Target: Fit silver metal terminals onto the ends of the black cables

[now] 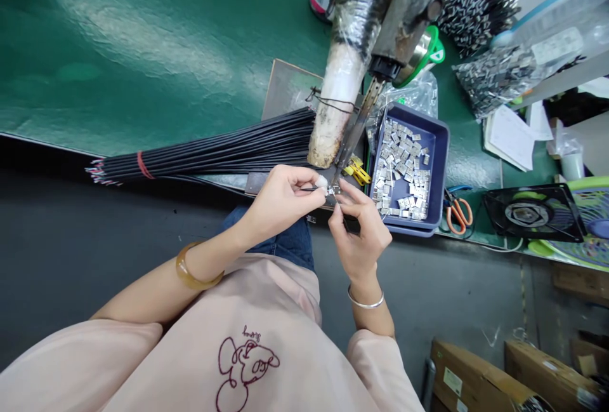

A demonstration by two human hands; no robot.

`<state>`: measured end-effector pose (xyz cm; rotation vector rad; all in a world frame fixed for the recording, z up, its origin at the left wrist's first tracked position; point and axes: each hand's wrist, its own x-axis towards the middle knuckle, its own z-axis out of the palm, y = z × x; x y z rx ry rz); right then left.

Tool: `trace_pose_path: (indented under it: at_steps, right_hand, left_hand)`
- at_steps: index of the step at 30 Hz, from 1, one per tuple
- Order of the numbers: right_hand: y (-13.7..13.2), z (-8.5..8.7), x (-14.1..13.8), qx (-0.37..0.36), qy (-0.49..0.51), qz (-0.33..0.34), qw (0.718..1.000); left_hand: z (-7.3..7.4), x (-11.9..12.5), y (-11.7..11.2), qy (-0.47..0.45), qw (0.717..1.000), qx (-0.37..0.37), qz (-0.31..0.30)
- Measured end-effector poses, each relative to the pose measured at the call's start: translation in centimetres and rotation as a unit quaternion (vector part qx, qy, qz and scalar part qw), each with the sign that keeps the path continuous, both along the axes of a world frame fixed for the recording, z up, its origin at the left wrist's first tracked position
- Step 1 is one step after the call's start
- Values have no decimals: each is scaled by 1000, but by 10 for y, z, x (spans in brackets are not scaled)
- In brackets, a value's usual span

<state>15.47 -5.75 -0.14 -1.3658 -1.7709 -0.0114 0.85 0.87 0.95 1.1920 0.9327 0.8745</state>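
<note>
My left hand (280, 199) is closed in a pinch on a thin black wire (309, 189) whose tip meets a small metal terminal (332, 192). My right hand (356, 225) pinches that terminal from the right, fingers pressed together. Both hands meet just below the tip of a soldering iron (354, 129) that hangs beside a thick taped tube (340, 101). A bundle of black wires (209, 155), tied with a red band, lies on the green bench to the left. A blue tray (440, 164) of several small metal terminals sits just right of my hands.
Orange-handled scissors (457, 212) lie right of the tray, then a black fan (533, 214). Bags of metal parts (495, 75) and a solder spool (428, 50) stand at the back. Cardboard boxes (480, 380) sit on the floor, lower right.
</note>
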Motion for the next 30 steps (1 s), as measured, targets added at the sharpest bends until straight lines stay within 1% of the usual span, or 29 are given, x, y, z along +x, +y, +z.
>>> trace_pose_path:
  at_steps: [5,9,15,21,23,27,30]
  right_hand:
    - [4,3,-1,-1,1,-3,1000]
    - [5,6,-1,7,14,19,1000]
    - [5,4,1,0,-4,-4,1000]
    - [8,8,-1,15,-2,-11,1000]
    - [6,8,-2,19,-5,-10,1000]
    - [1,6,-1,21,-28,-7,999]
    - [-2,4,1,18,-42,1,999]
  left_hand:
    - [2,1,1,-3,1000,-3,21]
    - [5,0,0,5,1000,5,26]
    - [1,-1,-3,26,1000,4,-6]
    - [7,-1,-5,43,998,40,17]
    - [6,-2,-5,43,998,47,18]
    - [2,-2,-6,34,999,21,-20]
    - [2,-2,-6,22,999,5,-39]
